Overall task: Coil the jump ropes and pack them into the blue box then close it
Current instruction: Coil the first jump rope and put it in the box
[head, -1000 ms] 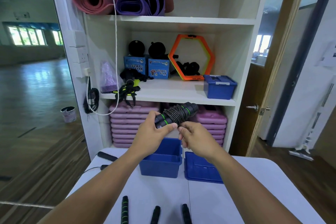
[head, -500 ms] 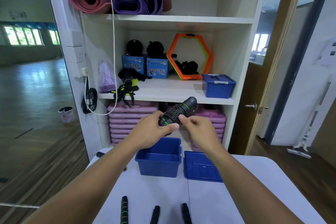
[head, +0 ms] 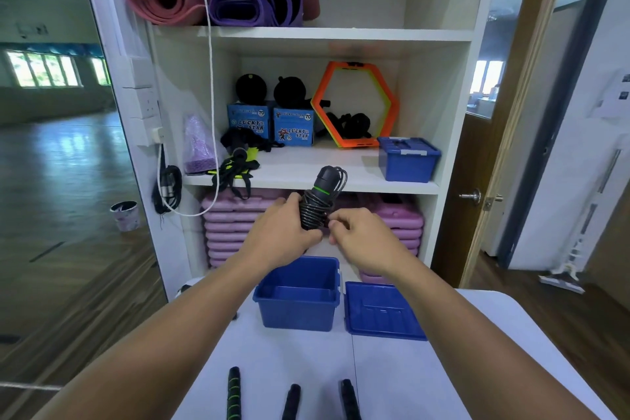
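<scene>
My left hand [head: 279,239] gripped the lower part of the coiled jump rope [head: 315,208] and held it upright, I think so that the windings could not slide off. Just right of it, my right hand [head: 361,239] pinched the cord at the side of the coil, probably to tuck in the loose end. Directly below both hands stood the open blue box [head: 296,315], ready for the bundle. Its lid [head: 381,314] lay flat beside it, under the right hand. Nearer to me than the hands, three black rope handles [head: 291,401] lay on the white table [head: 409,368], not yet packed.
</scene>
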Motion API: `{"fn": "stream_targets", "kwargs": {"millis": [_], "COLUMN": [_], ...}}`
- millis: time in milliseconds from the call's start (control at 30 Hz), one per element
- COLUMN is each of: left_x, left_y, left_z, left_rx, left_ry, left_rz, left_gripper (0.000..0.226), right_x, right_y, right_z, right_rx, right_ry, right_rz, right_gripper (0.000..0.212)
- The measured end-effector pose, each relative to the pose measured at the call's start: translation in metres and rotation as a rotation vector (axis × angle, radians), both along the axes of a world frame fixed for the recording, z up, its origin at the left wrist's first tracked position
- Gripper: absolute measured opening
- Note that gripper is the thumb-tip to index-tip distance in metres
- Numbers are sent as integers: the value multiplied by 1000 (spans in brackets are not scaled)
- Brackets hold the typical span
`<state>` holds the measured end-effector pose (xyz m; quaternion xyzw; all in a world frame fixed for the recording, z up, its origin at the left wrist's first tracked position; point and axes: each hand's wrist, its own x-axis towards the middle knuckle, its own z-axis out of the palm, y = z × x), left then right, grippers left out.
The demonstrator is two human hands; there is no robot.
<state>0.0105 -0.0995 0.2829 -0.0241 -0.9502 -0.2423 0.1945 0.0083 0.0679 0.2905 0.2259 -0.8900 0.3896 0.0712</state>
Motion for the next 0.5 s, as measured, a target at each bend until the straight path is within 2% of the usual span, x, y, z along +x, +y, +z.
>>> {"fn": "stream_targets", "kwargs": {"millis": [100,200,400,500], "left_x": [-2,-8,-13,-8], "left_y": [2,3,10,15], "left_z": [-7,-17,-33,-32], "left_rx": [157,413,969,1128], "left_ry": [39,37,-52,-95], "left_rz": [19,-5,-234,-287], "left_gripper": [40,39,46,50], "right_x": [0,0,5,5], "right_y": [3,7,11,15], "right_z": [-3,-6,-7,-9], "right_rx": [-64,-136,-106,-146], "right_ry": [-25,-35,17,7], "right_rz": [33,31,19,25], "right_gripper": [29,28,33,34]}}
